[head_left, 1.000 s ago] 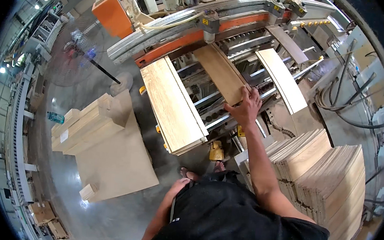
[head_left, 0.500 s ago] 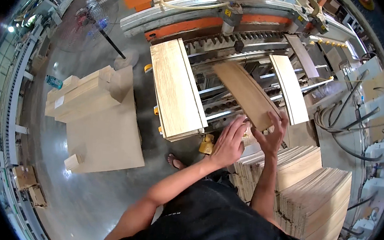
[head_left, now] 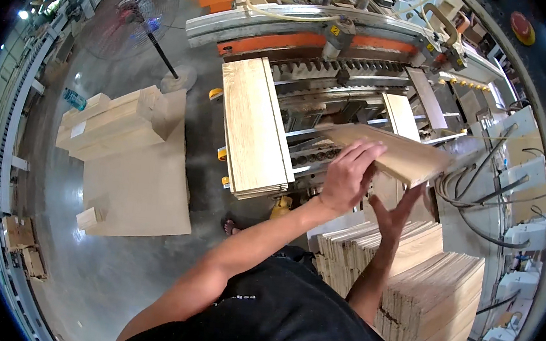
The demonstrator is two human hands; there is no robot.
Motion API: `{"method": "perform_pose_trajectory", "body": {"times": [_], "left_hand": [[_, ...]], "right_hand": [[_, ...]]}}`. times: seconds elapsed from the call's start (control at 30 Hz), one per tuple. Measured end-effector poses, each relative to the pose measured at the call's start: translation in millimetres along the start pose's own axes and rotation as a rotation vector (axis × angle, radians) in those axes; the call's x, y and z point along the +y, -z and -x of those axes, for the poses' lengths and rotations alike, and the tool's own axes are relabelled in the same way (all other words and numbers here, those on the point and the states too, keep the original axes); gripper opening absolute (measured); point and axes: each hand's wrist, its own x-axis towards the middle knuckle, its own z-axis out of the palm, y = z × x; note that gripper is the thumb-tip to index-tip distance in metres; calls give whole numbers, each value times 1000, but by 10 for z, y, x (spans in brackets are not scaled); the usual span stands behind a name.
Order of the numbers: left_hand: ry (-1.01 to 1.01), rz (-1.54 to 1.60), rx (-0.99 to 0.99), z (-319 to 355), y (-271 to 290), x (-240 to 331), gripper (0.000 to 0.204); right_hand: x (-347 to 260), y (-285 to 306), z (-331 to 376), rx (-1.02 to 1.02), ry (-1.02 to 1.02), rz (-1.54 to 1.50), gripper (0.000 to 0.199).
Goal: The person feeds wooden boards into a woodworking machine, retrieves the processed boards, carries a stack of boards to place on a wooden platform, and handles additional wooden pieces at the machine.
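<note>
From my remote seat, my right hand (head_left: 398, 212) props the wooden board (head_left: 393, 153) from below while my left hand (head_left: 347, 176) grips its near edge above the board stacks (head_left: 405, 277), so it could tip onto the far machine rails (head_left: 329, 104).

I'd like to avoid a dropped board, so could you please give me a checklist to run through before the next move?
1. Left hand on top of the board: ok.
2. Right hand under the board: ok, though finger grip cannot tell.
3. Board clear of the machine: ok, lifted and tilted.
4. Stack below has a flat top: ok.
5. Cables close to the board's end: cannot tell if touching.
</note>
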Motion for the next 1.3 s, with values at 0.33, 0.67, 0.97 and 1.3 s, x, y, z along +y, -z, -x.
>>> {"method": "perform_pose_trajectory", "body": {"times": [0.33, 0.67, 0.97, 1.3], "left_hand": [[480, 284, -34, -340, 577, 209, 33], [451, 57, 515, 244, 1951, -573, 38], [898, 231, 377, 1049, 1865, -2029, 45], [966, -6, 224, 949, 1905, -2019, 63]], "right_hand": [[-152, -792, -574, 97, 464, 260, 79], [-37, -1555, -764, -195, 58, 716, 84], [508, -2030, -927, -210, 16, 962, 84], [84, -2328, -1278, -172, -75, 941, 82]]}}
